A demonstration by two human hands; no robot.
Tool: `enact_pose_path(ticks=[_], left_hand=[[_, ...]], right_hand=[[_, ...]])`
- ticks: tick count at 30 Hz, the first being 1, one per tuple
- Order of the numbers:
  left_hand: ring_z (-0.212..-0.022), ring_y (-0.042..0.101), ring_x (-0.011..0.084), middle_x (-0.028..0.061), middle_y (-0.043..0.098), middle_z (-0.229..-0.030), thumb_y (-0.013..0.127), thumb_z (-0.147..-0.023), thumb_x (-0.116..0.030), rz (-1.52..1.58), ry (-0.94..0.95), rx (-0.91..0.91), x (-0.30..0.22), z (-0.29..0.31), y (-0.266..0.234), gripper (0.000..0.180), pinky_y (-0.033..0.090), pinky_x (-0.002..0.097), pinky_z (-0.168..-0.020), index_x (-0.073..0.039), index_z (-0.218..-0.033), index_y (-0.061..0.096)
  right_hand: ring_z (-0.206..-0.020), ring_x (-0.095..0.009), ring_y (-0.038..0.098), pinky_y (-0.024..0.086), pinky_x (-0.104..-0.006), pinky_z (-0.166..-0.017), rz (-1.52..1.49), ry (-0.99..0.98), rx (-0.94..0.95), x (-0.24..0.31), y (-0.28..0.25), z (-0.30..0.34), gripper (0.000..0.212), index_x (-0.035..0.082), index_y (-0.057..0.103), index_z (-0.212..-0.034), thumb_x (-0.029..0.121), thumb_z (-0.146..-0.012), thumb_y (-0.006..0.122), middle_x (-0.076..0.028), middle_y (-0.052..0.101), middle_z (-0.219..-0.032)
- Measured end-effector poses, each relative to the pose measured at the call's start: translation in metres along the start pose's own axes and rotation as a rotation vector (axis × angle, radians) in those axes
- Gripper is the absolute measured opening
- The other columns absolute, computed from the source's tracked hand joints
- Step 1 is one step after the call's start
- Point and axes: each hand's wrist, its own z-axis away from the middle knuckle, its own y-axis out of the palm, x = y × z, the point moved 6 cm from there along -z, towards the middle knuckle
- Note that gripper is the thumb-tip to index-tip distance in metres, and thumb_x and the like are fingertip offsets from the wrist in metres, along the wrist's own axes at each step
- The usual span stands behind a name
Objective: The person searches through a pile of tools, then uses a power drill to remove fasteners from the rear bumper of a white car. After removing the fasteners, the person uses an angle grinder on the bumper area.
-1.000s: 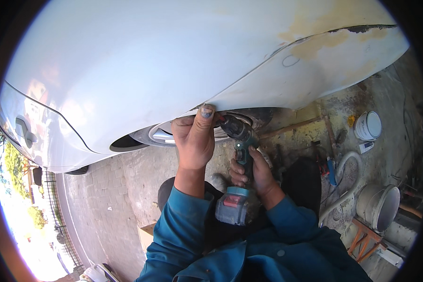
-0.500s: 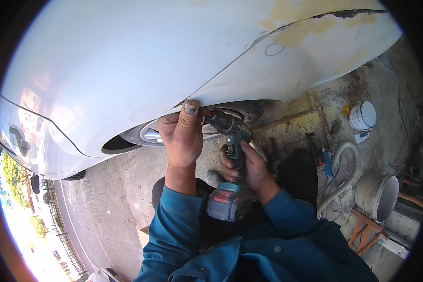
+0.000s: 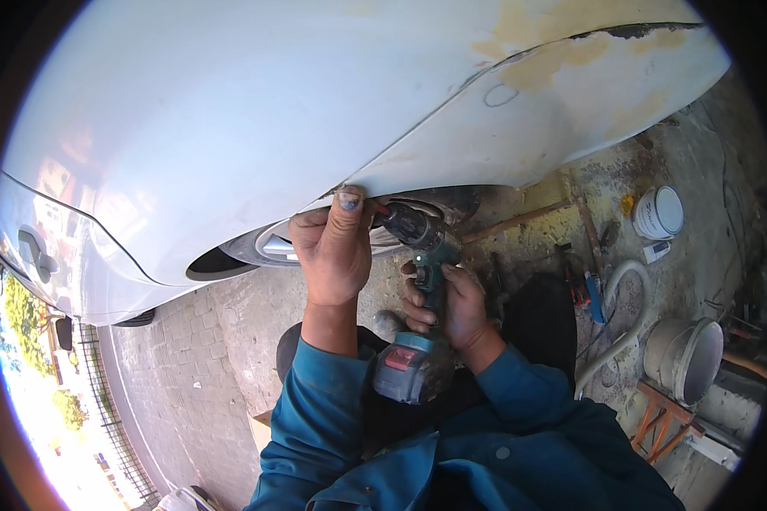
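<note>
Nearest the body, right hand (image 3: 452, 311) wrapped tight round grip of teal cordless drill (image 3: 418, 289); battery end toward chest, long axis running up-left, chuck aimed at wheel-arch lip. Left hand (image 3: 332, 247) raised, fingers curled over edge of white car fender (image 3: 315, 128), thumb pressed flat on it. Beyond, right: white bucket (image 3: 656, 213) on ground.

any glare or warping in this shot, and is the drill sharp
Head view: fisheye bends the white car panel toward the dark rim; sunlight blows out the lower left corner; soft sheen on the panel; the cordless drill, left hand and right hand look reasonably sharp, the wheel arch behind them shadowed.
</note>
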Motion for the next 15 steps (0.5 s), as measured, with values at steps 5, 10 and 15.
enact_pose_path(ticks=[5, 10, 15], left_hand=[[-0.096, 0.074, 0.0305, 0.0177, 0.076, -0.110, 0.070, -0.108, -0.021, 0.020, -0.005, -0.008, -0.0018, -0.0004, 0.0027, 0.029, 0.061, 0.0453, -0.089, 0.007, -0.115, 0.072], [-0.096, 0.074, 0.0295, 0.0167, 0.076, -0.108, 0.072, -0.107, -0.019, 0.071, -0.020, -0.014, -0.0007, 0.0002, 0.0040, 0.025, 0.061, 0.0445, -0.089, 0.006, -0.107, 0.074], [-0.097, 0.073, 0.0286, 0.0160, 0.076, -0.108, 0.072, -0.107, -0.018, 0.059, -0.015, -0.011, -0.0006, -0.0019, 0.0050, 0.024, 0.060, 0.0428, -0.086, 0.005, -0.106, 0.074]], right_hand=[[-0.064, -0.016, 0.052, 0.046, -0.0349, -0.058, -0.077, -0.013, 0.042, -0.0012, 0.0006, 0.0005, 0.056, 0.001, 0.056, -0.139, 0.039, -0.099, 0.067, -0.009, 0.059, -0.096], [-0.063, -0.015, 0.052, 0.045, -0.0325, -0.056, -0.093, 0.004, 0.062, -0.0020, 0.0003, -0.0004, 0.055, 0.003, 0.058, -0.138, 0.026, -0.092, 0.078, -0.008, 0.060, -0.096], [-0.061, -0.014, 0.051, 0.044, -0.0312, -0.054, -0.063, 0.078, 0.067, -0.0089, -0.0052, -0.0025, 0.043, 0.004, 0.064, -0.127, 0.024, -0.092, 0.078, -0.004, 0.059, -0.084]])
